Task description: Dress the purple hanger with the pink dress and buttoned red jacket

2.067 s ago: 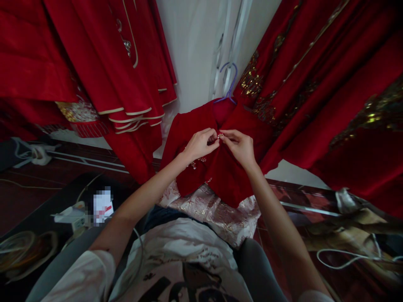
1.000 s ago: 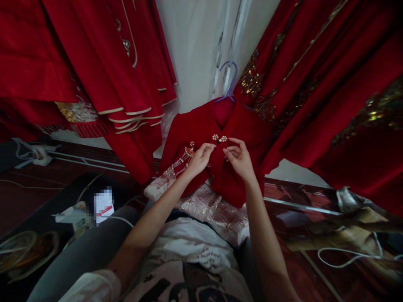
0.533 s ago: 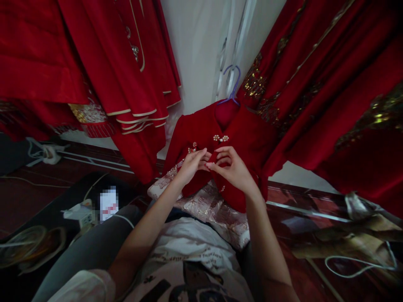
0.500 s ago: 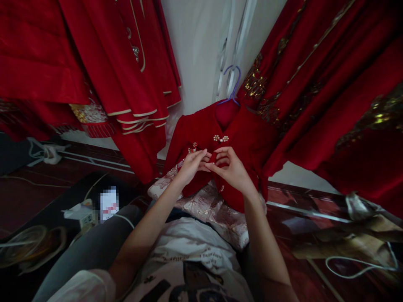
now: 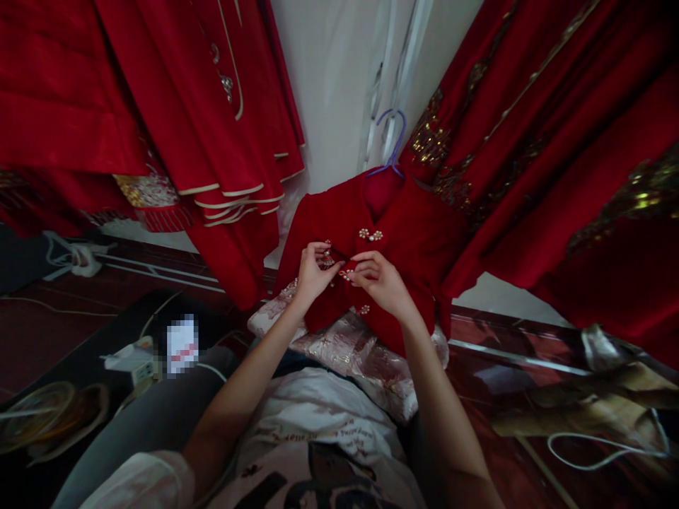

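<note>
A red jacket (image 5: 419, 247) lies across my lap, a purple hanger (image 5: 393, 145) in its neck. Pearl flower fasteners (image 5: 370, 235) join its front near the neckline; another pearl flower (image 5: 363, 309) shows lower down. My right hand (image 5: 380, 281) is closed in a pinch on the jacket's front edge at a pearl fastener (image 5: 346, 274). Opposite it, my left hand (image 5: 316, 272) has its fingers curled on the jacket front, the thumb tip close to that fastener. A beaded ornament (image 5: 327, 256) is partly covered by the left fingers.
Red garments (image 5: 212, 141) hang at left, more with gold sequins (image 5: 431, 145) at right. Pale patterned fabric (image 5: 344, 343) lies under the jacket. At left are a white power strip (image 5: 138, 359) and a clear round container (image 5: 39, 413); a brown paper bag (image 5: 588, 410) is at right.
My left hand has turned and shifted slightly left, its fingers moving up. The right hand has moved a little left and down, pulling the front edge, and the lower pearl flower has shifted left.
</note>
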Available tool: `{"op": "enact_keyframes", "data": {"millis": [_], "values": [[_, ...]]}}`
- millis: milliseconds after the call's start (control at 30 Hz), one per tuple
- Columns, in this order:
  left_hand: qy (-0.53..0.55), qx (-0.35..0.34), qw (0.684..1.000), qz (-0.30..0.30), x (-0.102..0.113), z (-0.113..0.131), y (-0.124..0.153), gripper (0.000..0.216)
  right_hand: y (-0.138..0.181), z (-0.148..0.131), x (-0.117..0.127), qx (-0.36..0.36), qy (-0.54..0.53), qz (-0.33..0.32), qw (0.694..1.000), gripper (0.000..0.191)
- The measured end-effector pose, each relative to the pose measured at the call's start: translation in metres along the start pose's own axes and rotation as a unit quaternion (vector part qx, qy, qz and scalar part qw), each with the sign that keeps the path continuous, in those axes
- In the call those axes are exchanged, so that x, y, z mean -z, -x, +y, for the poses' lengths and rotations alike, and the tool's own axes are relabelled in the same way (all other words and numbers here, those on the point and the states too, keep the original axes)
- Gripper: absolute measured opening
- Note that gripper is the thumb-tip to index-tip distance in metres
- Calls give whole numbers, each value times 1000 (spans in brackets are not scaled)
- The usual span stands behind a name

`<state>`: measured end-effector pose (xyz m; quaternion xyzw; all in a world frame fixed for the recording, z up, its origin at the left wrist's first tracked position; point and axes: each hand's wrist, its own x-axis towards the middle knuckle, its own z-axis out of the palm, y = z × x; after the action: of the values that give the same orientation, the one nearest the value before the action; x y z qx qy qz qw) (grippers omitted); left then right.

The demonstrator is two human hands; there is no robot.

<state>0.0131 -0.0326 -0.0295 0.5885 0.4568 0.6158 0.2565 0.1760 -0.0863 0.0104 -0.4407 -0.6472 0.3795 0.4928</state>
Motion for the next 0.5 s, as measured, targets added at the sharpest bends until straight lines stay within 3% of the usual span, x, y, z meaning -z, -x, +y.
{"op": "enact_keyframes", "data": {"millis": [167,500], "values": [[102,67,991,-46,0,-12,-9,31,-24,17,-9,49,28,76,996,25],[158,90,982,-51,1,-12,-14,24,-56,25,-29,87,146,86,982,25]]}}
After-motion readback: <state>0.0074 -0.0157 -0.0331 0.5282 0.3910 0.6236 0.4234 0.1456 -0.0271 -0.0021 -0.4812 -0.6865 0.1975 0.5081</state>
